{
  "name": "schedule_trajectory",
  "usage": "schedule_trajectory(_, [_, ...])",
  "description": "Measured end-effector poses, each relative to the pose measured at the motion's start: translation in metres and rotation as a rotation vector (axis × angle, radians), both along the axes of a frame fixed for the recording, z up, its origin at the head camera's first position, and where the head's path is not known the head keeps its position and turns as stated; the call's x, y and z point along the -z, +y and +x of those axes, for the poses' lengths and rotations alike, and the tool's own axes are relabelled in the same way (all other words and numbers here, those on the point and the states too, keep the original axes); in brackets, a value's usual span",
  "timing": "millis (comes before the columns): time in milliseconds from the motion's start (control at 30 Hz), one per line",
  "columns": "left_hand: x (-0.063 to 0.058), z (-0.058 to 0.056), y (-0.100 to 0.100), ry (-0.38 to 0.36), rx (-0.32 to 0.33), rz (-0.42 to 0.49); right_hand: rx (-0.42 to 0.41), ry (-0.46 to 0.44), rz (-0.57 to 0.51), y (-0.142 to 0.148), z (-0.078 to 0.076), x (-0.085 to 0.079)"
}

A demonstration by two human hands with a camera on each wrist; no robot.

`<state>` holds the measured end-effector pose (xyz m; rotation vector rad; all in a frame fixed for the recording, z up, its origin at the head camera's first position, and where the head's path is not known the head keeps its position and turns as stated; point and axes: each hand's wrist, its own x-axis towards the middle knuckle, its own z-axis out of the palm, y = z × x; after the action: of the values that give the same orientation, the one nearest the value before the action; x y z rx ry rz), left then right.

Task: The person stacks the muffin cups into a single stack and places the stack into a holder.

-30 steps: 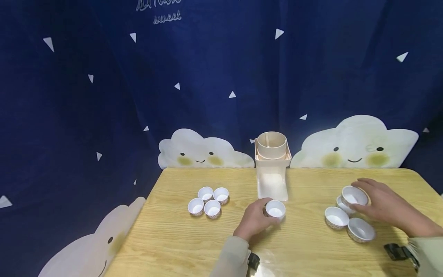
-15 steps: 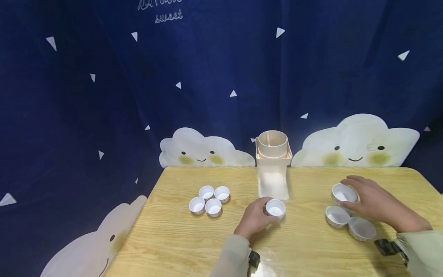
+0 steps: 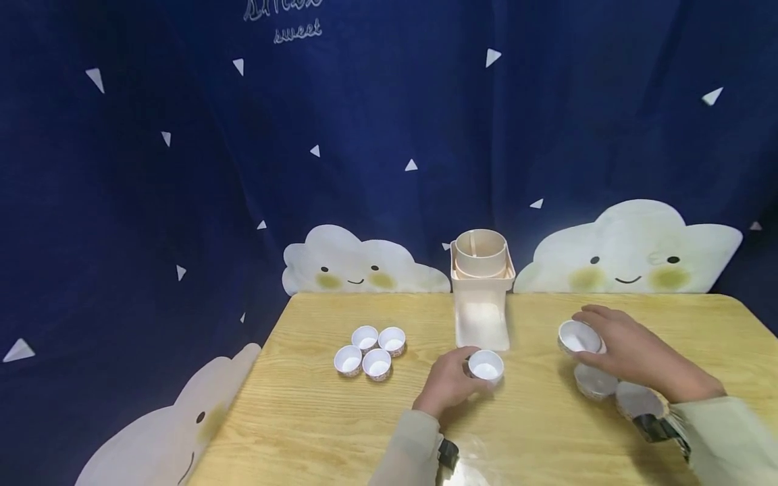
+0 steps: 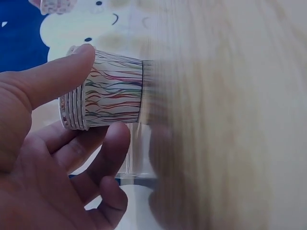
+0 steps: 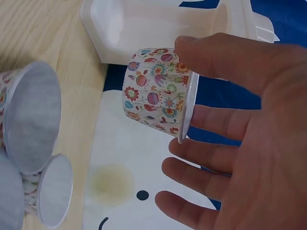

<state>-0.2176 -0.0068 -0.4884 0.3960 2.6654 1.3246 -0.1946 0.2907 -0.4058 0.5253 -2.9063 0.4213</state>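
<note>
My left hand (image 3: 450,381) grips a stack of paper baking cups (image 4: 112,88) with coloured wavy lines, thumb on one side and fingers on the other. Several nested rims show, and the stack's base is at the tabletop. My right hand (image 3: 638,351) pinches a single floral paper baking cup (image 5: 156,91) by its rim, between thumb and fingers, above the table. In the head view this cup is upright with its white inside showing. Behind and below the right hand are other floral cups (image 5: 33,117), partly hidden by that hand and sleeve.
Several white-lined cups (image 3: 377,364) stand in a tight group at the left of the wooden table (image 3: 304,432). A beige plastic holder (image 3: 482,317) with a round tube stands at the back middle. Behind the table hangs a dark blue curtain (image 3: 365,101) with clouds.
My right hand has lifted the floral cup off the right group and moved it left toward the middle. The left hand keeps its grip on the stack in the same place.
</note>
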Motion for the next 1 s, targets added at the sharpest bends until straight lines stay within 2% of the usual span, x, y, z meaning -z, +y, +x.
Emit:
schedule_trajectory(233, [0.001, -0.001, 0.0, 0.018, 0.001, -0.019, -0.008, -0.006, -0.024, -0.01, -0.001, -0.002])
schedule_trajectory(500, [0.003, -0.002, 0.0, 0.024, 0.015, -0.005, 0.001, -0.069, -0.04, -0.027, -0.002, -0.004])
schedule_trajectory(667, [0.003, -0.002, -0.001, 0.049, 0.018, -0.037, -0.025, -0.038, -0.057, -0.036, -0.003, -0.005])
schedule_trajectory(1000, [0.001, -0.004, 0.0, 0.002, 0.015, -0.049, -0.006, -0.072, -0.111, -0.052, -0.006, -0.001])
